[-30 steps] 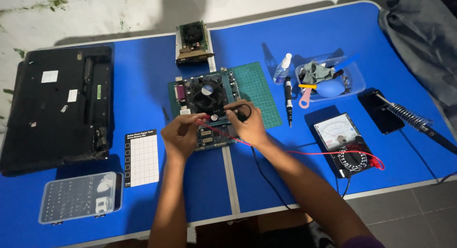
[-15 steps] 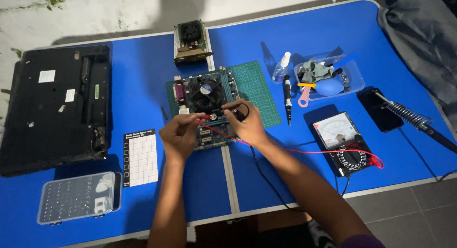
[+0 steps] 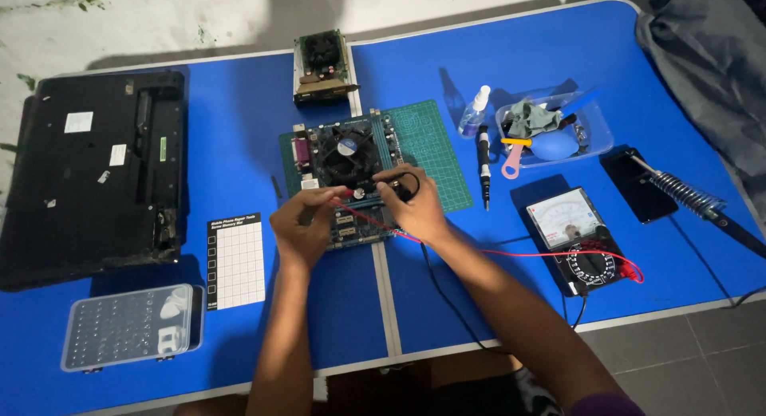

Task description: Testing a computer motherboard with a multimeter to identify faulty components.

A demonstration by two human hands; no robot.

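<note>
I see two bare forearms, left hand [image 3: 299, 228] and right hand [image 3: 415, 208] ungloved, no rings; purple sleeve edge [image 3: 594, 406] at right upper arm.

Probe tips [image 3: 363, 194] hidden under the hands [image 3: 355, 216], grey cloth [image 3: 710, 57] and soldering iron [image 3: 702, 201] cut by right edge.

Other stuff on the blue table

Black laptop [image 3: 92, 173] upside down, far left. Clear parts box [image 3: 128, 327] w/ white grid card [image 3: 236, 261] beside it. Spray bottle [image 3: 474, 111], screwdriver [image 3: 483, 165], tray of bits [image 3: 554, 134], phone [image 3: 638, 186] on right.
</note>
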